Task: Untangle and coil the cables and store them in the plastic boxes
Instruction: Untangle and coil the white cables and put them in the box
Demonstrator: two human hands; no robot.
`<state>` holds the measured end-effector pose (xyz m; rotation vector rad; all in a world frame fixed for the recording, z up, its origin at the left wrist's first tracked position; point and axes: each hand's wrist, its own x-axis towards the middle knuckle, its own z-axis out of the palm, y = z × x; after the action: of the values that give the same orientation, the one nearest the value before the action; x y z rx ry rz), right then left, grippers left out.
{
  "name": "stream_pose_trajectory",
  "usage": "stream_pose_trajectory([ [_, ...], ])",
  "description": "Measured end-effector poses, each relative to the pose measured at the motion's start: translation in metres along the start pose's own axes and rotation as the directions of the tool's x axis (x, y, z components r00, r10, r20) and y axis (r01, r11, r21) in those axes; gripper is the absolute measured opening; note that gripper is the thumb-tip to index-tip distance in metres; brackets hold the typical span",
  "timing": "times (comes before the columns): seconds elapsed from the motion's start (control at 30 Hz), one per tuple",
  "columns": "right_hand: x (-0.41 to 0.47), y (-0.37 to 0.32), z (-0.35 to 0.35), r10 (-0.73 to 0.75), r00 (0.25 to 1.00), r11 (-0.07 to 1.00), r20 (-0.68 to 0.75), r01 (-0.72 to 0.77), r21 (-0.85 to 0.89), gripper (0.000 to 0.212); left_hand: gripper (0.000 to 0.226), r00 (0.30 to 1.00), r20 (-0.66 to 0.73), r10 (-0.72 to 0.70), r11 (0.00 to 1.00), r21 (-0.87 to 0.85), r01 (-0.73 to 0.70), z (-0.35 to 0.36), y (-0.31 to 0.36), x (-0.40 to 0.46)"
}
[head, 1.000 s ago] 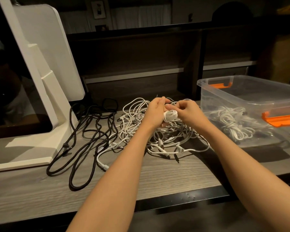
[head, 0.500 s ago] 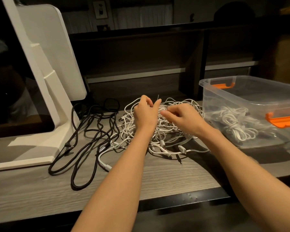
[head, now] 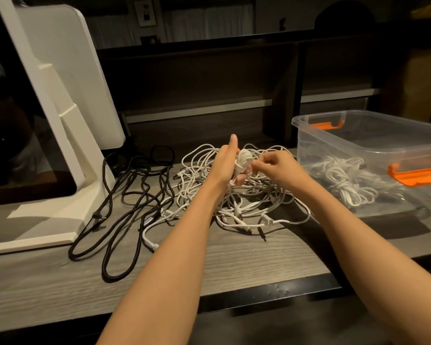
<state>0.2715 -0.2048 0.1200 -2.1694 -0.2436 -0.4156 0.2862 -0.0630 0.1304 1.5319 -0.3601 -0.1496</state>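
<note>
1. A small white coiled cable (head: 244, 161) is gripped in the left hand (head: 225, 163), thumb raised; half a second earlier the coil was hidden.
2. Its strand is pinched by the right hand (head: 274, 168).
3. Beneath both hands lies the white cable tangle (head: 246, 202) on the tabletop (head: 234, 257); the plastic box (head: 373, 155) sits right of the right hand.
4. No writing is legible.

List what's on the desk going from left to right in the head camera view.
White monitor stand → black cables → white cable tangle, above which the left hand holds a small white coil and the right hand pinches at it → clear plastic box with orange latches, coiled white cables inside.
</note>
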Motion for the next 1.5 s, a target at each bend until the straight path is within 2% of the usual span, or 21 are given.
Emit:
stream_pose_trajectory([
  [0.07, 0.000, 0.000, 0.000, 0.009, 1.000, 1.000, -0.018, -0.010, -0.019, 0.031, 0.043, 0.993, 0.099, -0.058, 0.993, -0.092, 0.067, -0.003, 0.003, -0.001],
  [0.1, -0.001, 0.000, -0.001, 0.005, 1.000, 1.000, -0.024, -0.006, -0.015, 0.033, 0.038, 0.992, 0.108, -0.059, 0.996, -0.067, 0.066, -0.003, 0.002, -0.001],
  [0.2, -0.003, -0.002, 0.000, -0.005, 1.000, 1.000, -0.009, 0.005, -0.018, 0.034, 0.023, 0.997, 0.068, -0.042, 0.999, 0.014, 0.041, -0.002, -0.001, -0.001],
  [0.4, -0.009, -0.013, -0.001, -0.085, 0.990, 0.992, 0.115, 0.095, -0.082, 0.035, 0.030, 0.999, -0.012, -0.046, 0.995, 0.092, 0.047, 0.000, -0.003, -0.001],
  [0.47, -0.009, -0.011, -0.001, -0.104, 0.992, 0.985, 0.071, 0.113, -0.133, 0.032, 0.033, 0.998, -0.048, -0.030, 0.992, 0.124, 0.035, 0.003, -0.003, 0.000],
  [0.57, -0.009, -0.007, 0.000, -0.101, 0.992, 0.982, -0.072, 0.088, -0.166, 0.023, 0.034, 0.997, -0.074, -0.018, 0.985, 0.170, 0.030, 0.004, -0.006, 0.001],
  [0.6, -0.009, -0.006, 0.000, -0.090, 0.990, 0.988, -0.113, 0.074, -0.136, 0.019, 0.034, 0.997, -0.074, -0.013, 0.983, 0.182, 0.026, 0.004, -0.006, 0.001],
  [0.67, -0.009, -0.007, 0.001, -0.029, 0.989, 0.998, -0.146, 0.037, 0.051, 0.009, 0.034, 0.997, -0.076, -0.008, 0.980, 0.199, 0.023, 0.004, -0.008, 0.002],
  [0.77, -0.010, -0.011, -0.002, 0.045, 0.999, 0.916, -0.004, -0.040, 0.399, 0.005, 0.041, 0.995, -0.097, -0.005, 0.974, 0.226, 0.027, 0.004, -0.007, 0.002],
  [0.87, -0.011, -0.010, -0.007, 0.013, 0.991, 0.857, 0.133, -0.080, 0.509, 0.012, 0.041, 0.996, -0.088, -0.008, 0.990, 0.142, 0.021, 0.004, -0.007, 0.001],
  [0.97, -0.012, -0.010, -0.006, -0.003, 0.988, 0.882, 0.153, -0.069, 0.466, 0.014, 0.041, 0.995, -0.095, -0.020, 0.991, 0.130, 0.032, 0.004, -0.006, 0.001],
  [1.03, -0.011, -0.011, -0.004, 0.005, 0.986, 0.913, 0.164, -0.071, 0.401, 0.015, 0.037, 0.994, -0.101, -0.045, 0.997, 0.065, 0.052, 0.002, -0.004, 0.000],
  [1.17, -0.010, -0.012, -0.006, 0.052, 0.966, 0.931, 0.252, -0.138, 0.338, 0.024, 0.035, 0.996, -0.087, -0.031, 0.999, -0.030, 0.029, 0.000, -0.004, -0.001],
  [1.33, -0.011, -0.012, -0.009, 0.107, 0.947, 0.939, 0.304, -0.196, 0.281, 0.025, 0.027, 0.998, -0.068, 0.018, 0.997, 0.069, -0.013, 0.004, -0.005, -0.002],
  [1.5, -0.010, -0.013, -0.005, 0.211, 0.950, 0.925, 0.230, -0.270, 0.266, 0.021, 0.015, 0.994, -0.036, 0.100, 0.980, 0.178, -0.092, 0.009, -0.006, -0.003],
])
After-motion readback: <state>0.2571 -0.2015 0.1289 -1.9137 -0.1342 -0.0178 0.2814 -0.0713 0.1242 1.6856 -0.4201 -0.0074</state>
